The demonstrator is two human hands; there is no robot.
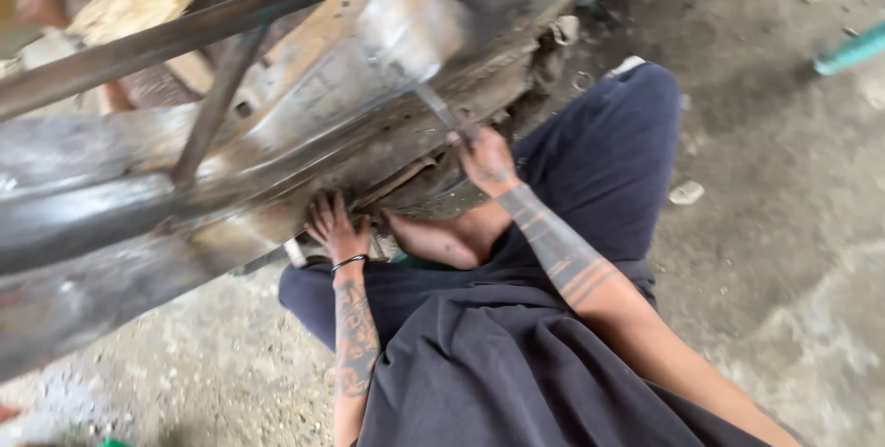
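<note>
Metal blade tool (441, 108) sits in right hand (486, 163), grip closed narrow round its handle, tip against underside of big rusty metal body (304, 124). Looks thin, stiff, light; best held low on handle. Left hand (334, 229) spread flat on body's lower edge, holding nothing. Dusty concrete floor (784, 226) w/ debris; person seated on it.

1. Overhead, the rusted metal body (304, 124) hangs low and crowds us from the upper left.
2. A dark bar (157, 41) and strut (217, 101) cross in front of it.
3. Our left hand (334, 226) presses the lower edge; our right hand (484, 159) works a thin tool (441, 108) into the seam.
4. The concrete floor (784, 226) to the right lies open, apart from small debris (687, 192).
</note>
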